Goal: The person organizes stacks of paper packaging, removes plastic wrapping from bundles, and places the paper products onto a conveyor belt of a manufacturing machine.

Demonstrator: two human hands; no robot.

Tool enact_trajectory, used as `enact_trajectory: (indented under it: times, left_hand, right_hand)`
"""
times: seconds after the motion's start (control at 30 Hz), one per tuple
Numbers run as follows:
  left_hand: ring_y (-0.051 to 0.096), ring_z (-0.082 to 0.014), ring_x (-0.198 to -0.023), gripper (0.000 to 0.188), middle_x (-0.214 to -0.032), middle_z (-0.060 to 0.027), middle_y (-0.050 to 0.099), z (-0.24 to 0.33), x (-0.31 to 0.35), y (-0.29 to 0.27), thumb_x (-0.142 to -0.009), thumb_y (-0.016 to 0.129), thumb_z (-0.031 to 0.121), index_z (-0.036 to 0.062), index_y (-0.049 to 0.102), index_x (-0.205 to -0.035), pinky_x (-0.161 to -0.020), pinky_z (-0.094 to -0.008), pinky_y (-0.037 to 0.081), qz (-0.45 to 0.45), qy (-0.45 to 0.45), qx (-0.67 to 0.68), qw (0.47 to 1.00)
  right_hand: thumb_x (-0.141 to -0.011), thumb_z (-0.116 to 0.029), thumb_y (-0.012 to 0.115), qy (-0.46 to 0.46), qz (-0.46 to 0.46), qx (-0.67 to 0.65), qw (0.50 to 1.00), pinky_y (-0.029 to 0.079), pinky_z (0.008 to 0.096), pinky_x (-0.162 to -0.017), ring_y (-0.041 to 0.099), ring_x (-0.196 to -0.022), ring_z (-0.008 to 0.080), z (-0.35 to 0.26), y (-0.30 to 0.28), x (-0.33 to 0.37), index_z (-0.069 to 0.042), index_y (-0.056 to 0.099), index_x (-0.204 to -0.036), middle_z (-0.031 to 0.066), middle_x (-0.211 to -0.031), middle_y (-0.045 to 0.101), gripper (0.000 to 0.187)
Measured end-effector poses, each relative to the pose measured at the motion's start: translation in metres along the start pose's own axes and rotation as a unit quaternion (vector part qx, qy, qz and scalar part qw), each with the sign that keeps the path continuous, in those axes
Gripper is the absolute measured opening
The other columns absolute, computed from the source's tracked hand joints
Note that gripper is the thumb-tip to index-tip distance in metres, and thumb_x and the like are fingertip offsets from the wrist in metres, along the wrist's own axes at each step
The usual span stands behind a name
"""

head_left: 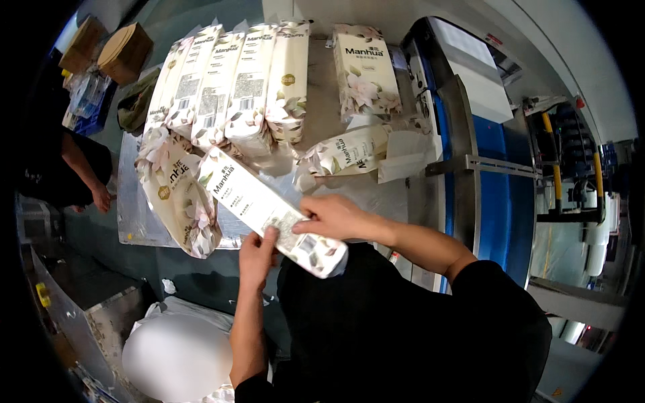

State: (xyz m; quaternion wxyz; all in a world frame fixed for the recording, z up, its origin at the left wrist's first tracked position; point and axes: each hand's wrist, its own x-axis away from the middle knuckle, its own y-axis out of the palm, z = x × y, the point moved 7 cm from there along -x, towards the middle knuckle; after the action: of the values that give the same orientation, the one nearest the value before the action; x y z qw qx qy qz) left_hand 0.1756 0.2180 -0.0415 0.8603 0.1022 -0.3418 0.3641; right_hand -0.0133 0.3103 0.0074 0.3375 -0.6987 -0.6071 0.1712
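A long cream tissue pack (248,198) with a floral print lies slantwise in front of me, its near end close to my body. My left hand (257,258) grips its left edge with the thumb on top. On the opposite edge, my right hand (330,218) holds the same pack, fingers curled and thumb over its face. Beyond it, several similar packs (252,84) stand in a row on the metal table (319,144). A crumpled printed bag (181,201) hangs over the table's near left edge.
Another pack (368,70) lies at the far right, with an opened wrapper (346,153) nearer me. A machine with a blue belt (492,195) runs along the right. Cardboard boxes (124,54) stand far left, near another person's arm (84,168). A white sack (191,312) is at lower left.
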Motion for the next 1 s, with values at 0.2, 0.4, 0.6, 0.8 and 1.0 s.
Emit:
enact_trajectory:
  times: [0.2,0.4,0.6,0.8,1.0]
  left_hand:
    - [0.043,-0.0051,-0.059,0.036,-0.063,0.0023,0.052,-0.002,0.011,-0.008,-0.099,0.063,0.027,-0.0014,0.062,-0.077,-0.05,-0.0262,0.034,0.07,0.113,-0.056,0.99]
    - [0.037,-0.0035,-0.053,0.04,-0.056,0.0046,0.041,-0.057,0.05,-0.063,-0.097,0.06,0.017,0.0036,0.043,-0.064,-0.047,-0.0262,0.029,0.111,0.076,-0.017,0.991]
    - [0.047,-0.0064,-0.059,0.021,-0.07,-0.0016,0.057,-0.016,0.04,-0.064,-0.096,0.062,0.018,-0.0015,0.06,-0.088,-0.054,-0.0262,0.041,0.028,0.139,-0.08,0.987]
    - [0.061,-0.0226,-0.078,0.06,-0.092,-0.0159,0.063,0.109,-0.035,-0.104,-0.085,0.078,0.024,-0.0059,0.043,-0.123,-0.07,-0.0345,0.05,0.21,0.213,-0.123,0.946]
    - [0.06,-0.0171,-0.069,0.055,-0.084,-0.0139,0.065,0.079,-0.045,-0.119,-0.085,0.07,0.011,-0.002,0.042,-0.13,-0.062,-0.0325,0.049,0.141,0.191,-0.011,0.971]
  right_hand:
    - [-0.096,-0.037,0.061,-0.033,0.052,-0.058,0.996,0.047,0.0457,-0.065,0.063,-0.074,0.0387,-0.002,0.014,0.006,-0.003,0.059,-0.086,0.0179,-0.078,0.063,0.035]
    - [-0.096,-0.031,0.06,0.023,0.101,0.1,0.99,0.047,0.0448,-0.059,0.061,-0.067,0.0375,0.075,-0.023,0.034,-0.004,0.06,-0.083,0.018,-0.073,0.061,0.03]
    - [-0.092,-0.043,0.066,-0.012,-0.099,-0.025,0.995,0.045,0.0415,-0.058,0.06,-0.06,0.027,0.022,-0.02,-0.006,-0.006,0.06,-0.077,0.0094,-0.064,0.058,0.04]
    - [-0.089,-0.04,0.072,-0.04,0.033,-0.021,0.998,0.052,0.038,-0.076,0.066,-0.087,0.0302,-0.055,-0.012,-0.134,-0.002,0.055,-0.126,0.017,-0.105,0.067,0.056]
    - [-0.091,-0.027,0.065,-0.101,-0.044,0.02,0.994,0.053,0.0442,-0.078,0.067,-0.091,0.0357,-0.053,0.0,-0.164,-0.005,0.046,-0.139,0.0203,-0.1,0.068,0.056]
